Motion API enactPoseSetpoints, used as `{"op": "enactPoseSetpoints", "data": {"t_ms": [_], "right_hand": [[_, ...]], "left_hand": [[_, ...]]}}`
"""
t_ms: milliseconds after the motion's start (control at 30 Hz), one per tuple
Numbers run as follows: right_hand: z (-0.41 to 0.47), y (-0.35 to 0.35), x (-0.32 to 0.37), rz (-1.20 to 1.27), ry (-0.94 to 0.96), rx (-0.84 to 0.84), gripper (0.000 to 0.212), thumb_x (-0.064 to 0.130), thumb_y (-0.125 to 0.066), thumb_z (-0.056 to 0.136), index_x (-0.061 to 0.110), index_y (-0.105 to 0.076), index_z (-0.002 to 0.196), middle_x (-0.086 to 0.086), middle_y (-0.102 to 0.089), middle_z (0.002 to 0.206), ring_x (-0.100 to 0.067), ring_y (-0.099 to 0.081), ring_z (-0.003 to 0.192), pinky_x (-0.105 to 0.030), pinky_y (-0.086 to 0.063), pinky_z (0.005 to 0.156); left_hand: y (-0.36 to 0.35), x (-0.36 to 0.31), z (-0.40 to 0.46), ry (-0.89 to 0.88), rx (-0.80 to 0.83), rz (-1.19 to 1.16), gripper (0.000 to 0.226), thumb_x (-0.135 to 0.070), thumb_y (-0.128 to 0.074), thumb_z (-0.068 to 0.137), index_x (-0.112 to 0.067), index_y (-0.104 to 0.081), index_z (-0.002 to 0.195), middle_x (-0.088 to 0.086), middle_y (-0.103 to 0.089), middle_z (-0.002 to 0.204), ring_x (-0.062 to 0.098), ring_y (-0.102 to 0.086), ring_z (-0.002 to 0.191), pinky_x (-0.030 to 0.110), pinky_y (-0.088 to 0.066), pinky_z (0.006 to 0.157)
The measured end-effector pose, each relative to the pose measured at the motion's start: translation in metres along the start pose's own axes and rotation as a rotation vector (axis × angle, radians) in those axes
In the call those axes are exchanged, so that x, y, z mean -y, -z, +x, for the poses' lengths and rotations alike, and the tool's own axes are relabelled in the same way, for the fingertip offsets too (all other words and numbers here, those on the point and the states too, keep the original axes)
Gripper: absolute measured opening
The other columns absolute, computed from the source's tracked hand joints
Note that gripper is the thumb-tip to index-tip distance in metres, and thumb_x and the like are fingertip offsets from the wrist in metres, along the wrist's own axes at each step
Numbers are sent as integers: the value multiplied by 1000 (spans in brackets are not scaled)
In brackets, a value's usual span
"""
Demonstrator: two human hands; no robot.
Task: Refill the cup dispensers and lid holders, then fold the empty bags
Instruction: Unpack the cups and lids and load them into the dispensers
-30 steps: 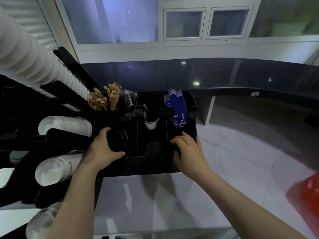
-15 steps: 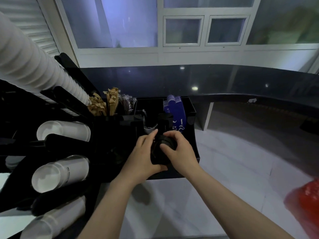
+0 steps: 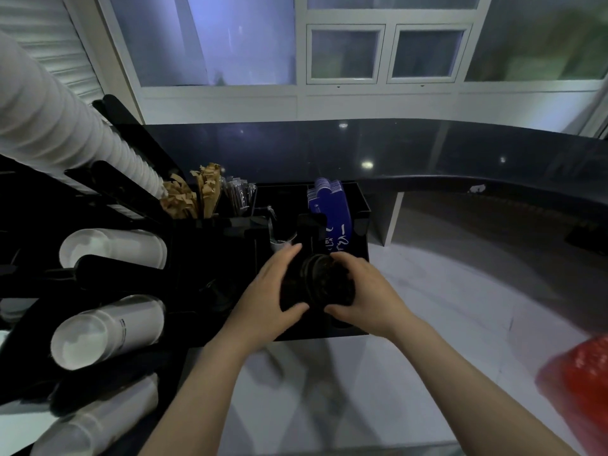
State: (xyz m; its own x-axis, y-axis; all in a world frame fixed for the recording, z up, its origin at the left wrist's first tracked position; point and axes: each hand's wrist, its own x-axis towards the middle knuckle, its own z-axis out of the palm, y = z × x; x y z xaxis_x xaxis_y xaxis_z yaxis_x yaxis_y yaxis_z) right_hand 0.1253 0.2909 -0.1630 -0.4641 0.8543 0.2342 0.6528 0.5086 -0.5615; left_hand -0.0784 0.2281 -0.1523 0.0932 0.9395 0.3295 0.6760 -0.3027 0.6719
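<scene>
Black plastic lids (image 3: 317, 279), stacked in a short column, were held between both hands over the near right compartment of the black organiser (image 3: 360, 205), and by that token the lid holders were judged to be only partly refilled. White cups (image 3: 108, 329) were seen already loaded in the dispenser tubes at the left, with a long stack of cups (image 3: 65, 133) slanting down from the far left, so the cup part was judged largely done; no empty bags were visible, and folding was taken to be left. The stack was gripped from the left by the left hand (image 3: 266, 291), its fingers curled over the far edge and its thumb tucked under the near edge. It was gripped from the right by the right hand (image 3: 362, 292), fingers wrapped over the top and thumb beneath. Whether the stack touched the compartment floor could not be told, since the area was dark
</scene>
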Motion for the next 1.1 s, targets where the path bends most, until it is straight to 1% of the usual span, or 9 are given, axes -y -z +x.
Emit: {"op": "enactPoseSetpoints", "data": {"t_ms": [167, 233, 300, 400, 600, 767, 867, 1000, 1100], "right_hand": [[4, 3, -17, 46, -154, -78, 86, 32, -80, 67, 25, -35, 140, 0, -49, 129, -20, -46, 118, -33, -41, 101], [7, 2, -18, -34, -159, -71, 85, 32, -79, 66, 26, -37, 139, 0, -51, 128, -23, -46, 117, -33, -40, 98], [10, 0, -16, -182, -200, -37, 84, 33, -75, 68, 28, -34, 140, 0, -50, 130, -27, -42, 117, -37, -39, 96], [13, -7, -13, -452, -246, 16, 84, 36, -68, 72, 27, -26, 144, 1, -47, 131, -29, -37, 118, -40, -36, 92], [18, -18, -16, -715, -200, 71, 84, 44, -62, 75, 31, -22, 148, 5, -48, 129, -28, -32, 115, -42, -26, 85], [13, -26, -22, -769, -174, 107, 65, 51, -52, 85, 30, -33, 144, 5, -48, 133, -29, -28, 122, -48, -21, 96], [6, -29, -24, -757, -160, 62, 65, 51, -54, 85, 33, -33, 143, 5, -39, 143, -31, -20, 132, -55, -9, 103], [-5, -32, -20, -747, -33, 35, 70, 41, -56, 86, 39, -22, 147, 5, -19, 157, -32, 1, 145, -61, 31, 97], [-13, -38, -22, -777, 54, 143, 69, 31, -52, 90, 37, -18, 149, 4, -20, 158, -27, -6, 147, -62, 38, 90]], "left_hand": [[27, 45, -16, 330, -355, 137, 42, -8, -47, 94, -21, -47, 134, -1, -48, 139, 18, -44, 126, 27, -36, 96], [33, 63, -19, 428, -292, 225, 42, -5, -41, 95, -14, -47, 136, 6, -45, 143, 24, -41, 130, 35, -36, 104], [33, 74, -22, 462, -139, 368, 48, -5, -40, 95, -13, -41, 142, 9, -34, 152, 26, -27, 141, 44, -21, 115], [27, 84, -27, 478, 25, 628, 57, -14, -39, 94, -22, -27, 149, 4, -17, 159, 21, -12, 146, 45, -4, 117], [31, 87, -23, 527, 160, 686, 67, -20, -39, 93, -24, -10, 153, 4, -4, 161, 21, -4, 147, 43, -4, 118], [29, 87, -24, 539, 251, 778, 81, -28, -47, 88, -23, 3, 152, 5, 7, 161, 22, 4, 147, 46, 0, 116], [26, 85, -27, 521, 236, 809, 86, -29, -49, 87, -24, 8, 152, 5, 13, 160, 23, 11, 147, 47, 4, 116], [26, 85, -30, 492, 190, 753, 92, -25, -52, 85, -26, 13, 150, 3, 18, 159, 22, 15, 146, 48, 7, 115], [25, 85, -31, 495, 178, 731, 91, -22, -52, 85, -26, 11, 151, 2, 14, 160, 21, 12, 146, 49, 8, 115]]}}
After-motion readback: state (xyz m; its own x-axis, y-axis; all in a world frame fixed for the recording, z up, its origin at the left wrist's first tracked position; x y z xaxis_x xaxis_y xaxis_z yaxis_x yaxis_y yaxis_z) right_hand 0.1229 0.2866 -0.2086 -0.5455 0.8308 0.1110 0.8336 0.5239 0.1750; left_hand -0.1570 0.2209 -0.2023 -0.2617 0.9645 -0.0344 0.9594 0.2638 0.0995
